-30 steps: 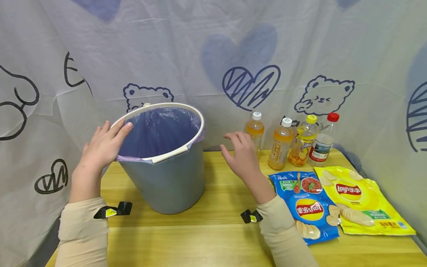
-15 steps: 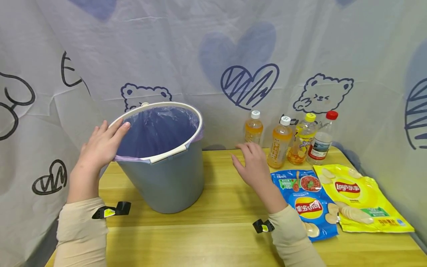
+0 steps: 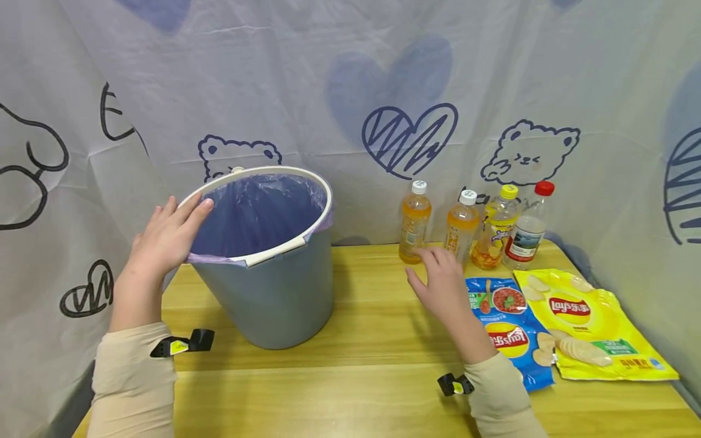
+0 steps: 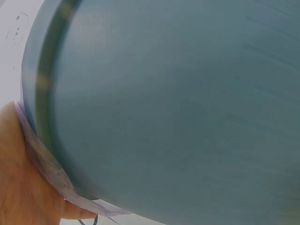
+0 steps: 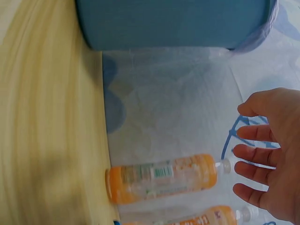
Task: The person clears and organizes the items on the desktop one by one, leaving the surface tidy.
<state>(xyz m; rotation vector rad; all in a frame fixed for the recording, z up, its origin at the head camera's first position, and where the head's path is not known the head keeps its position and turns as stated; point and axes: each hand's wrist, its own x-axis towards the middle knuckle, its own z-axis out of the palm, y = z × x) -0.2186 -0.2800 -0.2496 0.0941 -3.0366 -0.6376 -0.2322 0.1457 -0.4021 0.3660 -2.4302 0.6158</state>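
Note:
A blue-grey trash bin (image 3: 274,298) with a white rim and a purple liner bag (image 3: 246,213) stands at the left of the table. My left hand (image 3: 170,237) rests on the bin's left rim, fingers extended over the edge; the left wrist view shows it against the bin wall (image 4: 164,112) and the liner. My right hand (image 3: 440,283) hovers with parted fingers and holds nothing. Just beyond it stand two white-capped bottles with orange labels, the left bottle (image 3: 414,225) and the second bottle (image 3: 462,225), the latter partly hidden low down by the hand.
Farther right stand a yellow-capped bottle (image 3: 495,231) and a red-capped bottle (image 3: 527,234). A blue Lay's chip bag (image 3: 509,337), partly behind the right forearm, and a yellow Lay's bag (image 3: 591,328) lie on the wooden table (image 3: 306,395). A printed curtain (image 3: 306,91) hangs behind.
My right hand has moved right and somewhat toward the front, uncovering the left bottle and overlapping the second bottle and blue chip bag. My left hand stays on the bin rim.

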